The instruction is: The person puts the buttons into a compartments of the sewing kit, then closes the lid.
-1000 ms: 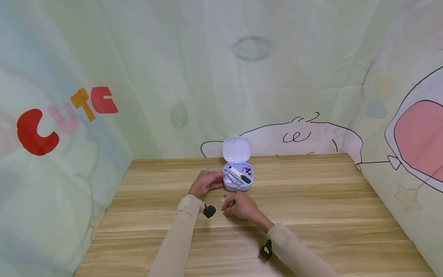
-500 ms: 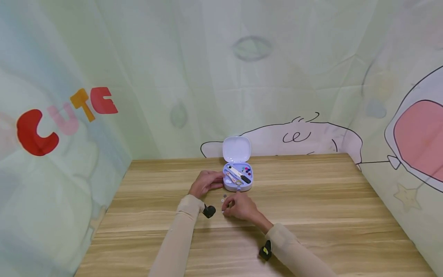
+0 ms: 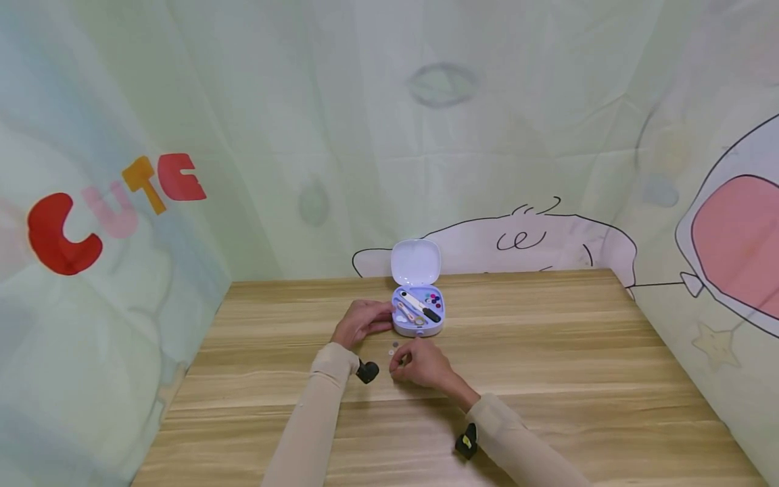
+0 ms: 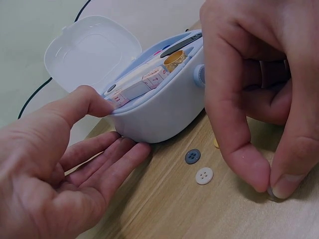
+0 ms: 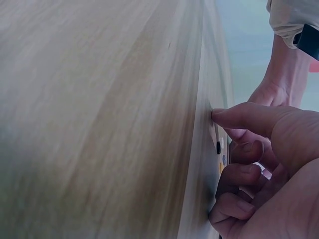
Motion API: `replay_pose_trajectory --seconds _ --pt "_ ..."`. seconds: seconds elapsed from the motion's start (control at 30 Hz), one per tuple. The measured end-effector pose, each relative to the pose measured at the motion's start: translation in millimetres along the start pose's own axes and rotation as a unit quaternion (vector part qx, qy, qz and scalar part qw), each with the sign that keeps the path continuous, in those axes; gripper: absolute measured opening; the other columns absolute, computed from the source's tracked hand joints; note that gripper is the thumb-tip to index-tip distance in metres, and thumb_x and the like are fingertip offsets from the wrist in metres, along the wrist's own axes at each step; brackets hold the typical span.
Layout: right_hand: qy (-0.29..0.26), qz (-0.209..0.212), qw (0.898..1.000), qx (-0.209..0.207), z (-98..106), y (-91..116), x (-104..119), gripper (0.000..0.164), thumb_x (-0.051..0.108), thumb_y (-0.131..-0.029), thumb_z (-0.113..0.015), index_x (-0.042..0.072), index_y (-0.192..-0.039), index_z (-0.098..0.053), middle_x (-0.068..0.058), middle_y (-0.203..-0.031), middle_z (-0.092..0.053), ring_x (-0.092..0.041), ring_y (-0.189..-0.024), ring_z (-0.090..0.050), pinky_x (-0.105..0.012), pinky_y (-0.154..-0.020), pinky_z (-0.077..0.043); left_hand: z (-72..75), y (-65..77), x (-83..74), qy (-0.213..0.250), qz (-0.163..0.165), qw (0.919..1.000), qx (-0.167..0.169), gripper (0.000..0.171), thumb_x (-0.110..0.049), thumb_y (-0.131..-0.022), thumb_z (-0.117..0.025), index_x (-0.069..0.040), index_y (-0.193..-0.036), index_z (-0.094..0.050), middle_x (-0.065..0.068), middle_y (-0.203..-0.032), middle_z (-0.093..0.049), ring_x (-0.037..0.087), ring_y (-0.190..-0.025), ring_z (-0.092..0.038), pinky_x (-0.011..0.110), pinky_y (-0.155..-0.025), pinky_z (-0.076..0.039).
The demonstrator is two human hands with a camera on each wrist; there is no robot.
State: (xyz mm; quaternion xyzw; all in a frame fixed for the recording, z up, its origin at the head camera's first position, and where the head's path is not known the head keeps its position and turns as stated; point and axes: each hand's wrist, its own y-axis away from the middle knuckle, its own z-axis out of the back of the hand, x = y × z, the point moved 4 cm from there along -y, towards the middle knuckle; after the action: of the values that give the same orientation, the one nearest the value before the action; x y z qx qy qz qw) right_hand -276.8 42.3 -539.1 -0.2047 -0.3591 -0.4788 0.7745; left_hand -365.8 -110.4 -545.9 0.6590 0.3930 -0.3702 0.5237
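Note:
A white and pale-blue sewing box stands with its lid raised. My left hand holds its left side, the thumb on the rim and the fingers low against the wall. In front of it my right hand pinches a small button between thumb and fingertip, down at the tabletop; only a dark edge of it shows. Beside those fingertips lie a dark grey button and a white button. A yellow piece is partly hidden behind the right hand.
Inside the box are a tape measure, a gold thimble, a black-tipped tool and several coloured buttons. The wooden table ends at a printed cloth wall.
Both hands stay almost where they were. The pale spot visible at my right fingertips earlier no longer shows in the head view.

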Motion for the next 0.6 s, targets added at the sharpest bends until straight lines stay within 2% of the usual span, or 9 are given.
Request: replay_pose_trajectory --seconds 0.33,0.6 --pt "0.002 -0.001 1.000 -0.001 -0.5 0.0 -1.0 0.010 0.008 -0.081 -0.085 0.015 -0.080 -0.078 0.013 -0.068 -0.061 -0.003 -0.062 -0.052 -0.020 -0.051 -0.040 0.1 2.8 -1.4 -0.007 -0.001 1.0000 -0.002 0.027 -0.002 -0.094 -0.073 0.012 -0.117 -0.070 0.018 -0.104 -0.075 0.021 -0.092 -0.072 0.036 -0.087 -0.064" --pt "-0.004 0.017 1.000 0.011 0.5 -1.1 -3.2 0.011 0.006 -0.081 -0.085 0.014 -0.080 -0.079 0.012 -0.071 -0.065 -0.002 -0.062 -0.052 -0.020 -0.054 -0.042 -0.2 1.1 -0.3 -0.007 0.004 0.9999 -0.009 0.025 -0.002 -0.095 -0.072 0.010 -0.117 -0.071 0.017 -0.103 -0.075 0.020 -0.091 -0.072 0.036 -0.089 -0.063"
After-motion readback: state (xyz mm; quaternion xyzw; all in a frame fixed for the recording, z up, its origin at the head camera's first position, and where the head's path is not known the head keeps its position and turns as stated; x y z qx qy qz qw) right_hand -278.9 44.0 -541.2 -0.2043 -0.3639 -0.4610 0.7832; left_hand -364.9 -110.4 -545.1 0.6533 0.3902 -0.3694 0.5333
